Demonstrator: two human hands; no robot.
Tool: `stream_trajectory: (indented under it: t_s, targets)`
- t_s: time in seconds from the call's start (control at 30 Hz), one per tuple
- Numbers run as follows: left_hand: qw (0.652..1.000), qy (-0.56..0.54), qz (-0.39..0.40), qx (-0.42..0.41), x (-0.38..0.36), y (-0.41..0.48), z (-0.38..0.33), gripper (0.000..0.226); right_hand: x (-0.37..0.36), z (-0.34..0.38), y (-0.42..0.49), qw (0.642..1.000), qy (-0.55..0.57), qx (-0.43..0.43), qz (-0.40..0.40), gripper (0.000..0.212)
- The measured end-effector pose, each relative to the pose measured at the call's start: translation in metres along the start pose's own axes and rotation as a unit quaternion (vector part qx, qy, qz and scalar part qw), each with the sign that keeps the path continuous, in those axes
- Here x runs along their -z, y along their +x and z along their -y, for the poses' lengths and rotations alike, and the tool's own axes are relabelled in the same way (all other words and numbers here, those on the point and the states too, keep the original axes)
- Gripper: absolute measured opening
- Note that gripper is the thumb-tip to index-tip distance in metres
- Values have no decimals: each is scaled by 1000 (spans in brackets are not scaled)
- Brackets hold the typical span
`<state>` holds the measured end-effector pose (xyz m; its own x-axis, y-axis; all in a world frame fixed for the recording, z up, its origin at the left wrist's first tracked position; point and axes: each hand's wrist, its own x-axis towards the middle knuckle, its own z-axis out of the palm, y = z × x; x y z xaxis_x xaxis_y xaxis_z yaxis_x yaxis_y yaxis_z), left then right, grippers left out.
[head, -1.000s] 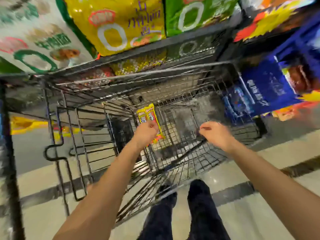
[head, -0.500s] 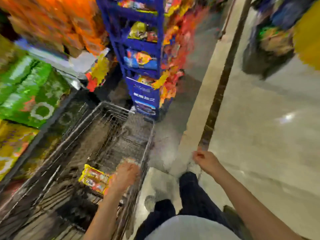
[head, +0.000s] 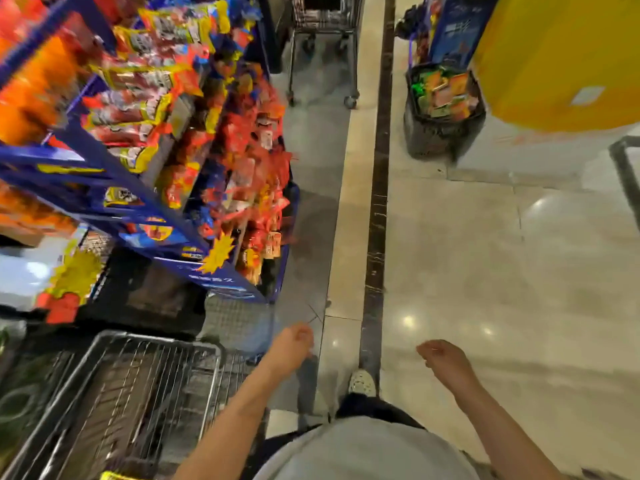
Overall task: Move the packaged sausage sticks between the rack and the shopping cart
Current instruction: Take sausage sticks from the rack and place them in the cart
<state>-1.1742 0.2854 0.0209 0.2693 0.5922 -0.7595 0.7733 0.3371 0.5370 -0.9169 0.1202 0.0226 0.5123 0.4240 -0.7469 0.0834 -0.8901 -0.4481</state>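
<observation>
Hanging empty, fingers loosely curled: left hand just beside shopping cart, right hand above floor. One yellow sausage pack showing at cart's bottom; many others crowding blue rack, labels blurred, unreadable.

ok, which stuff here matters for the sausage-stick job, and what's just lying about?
Job:
- blue rack hung with packaged sausage sticks
- shopping cart, yellow packet in it at the frame's bottom edge
- left hand and right hand, both holding nothing

Lying about:
- second cart
- black basket of packets
- yellow display
</observation>
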Motion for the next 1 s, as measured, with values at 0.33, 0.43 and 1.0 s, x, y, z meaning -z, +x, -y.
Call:
stream_trajectory:
  t_s: [0.33, 0.43, 1.0]
  targets:
    - [989, -135, -66, -12, 45, 97, -113, 14, 79, 150, 110, 997, -14, 78, -6, 30]
    - [981, -162, -104, 5, 72, 131, -128, 13, 80, 201, 142, 993, -22, 114, 9, 29]
    - [976, -135, -163, -58, 243, 314, -360, 13, 93, 505, 316, 982, -94, 155, 45, 27]
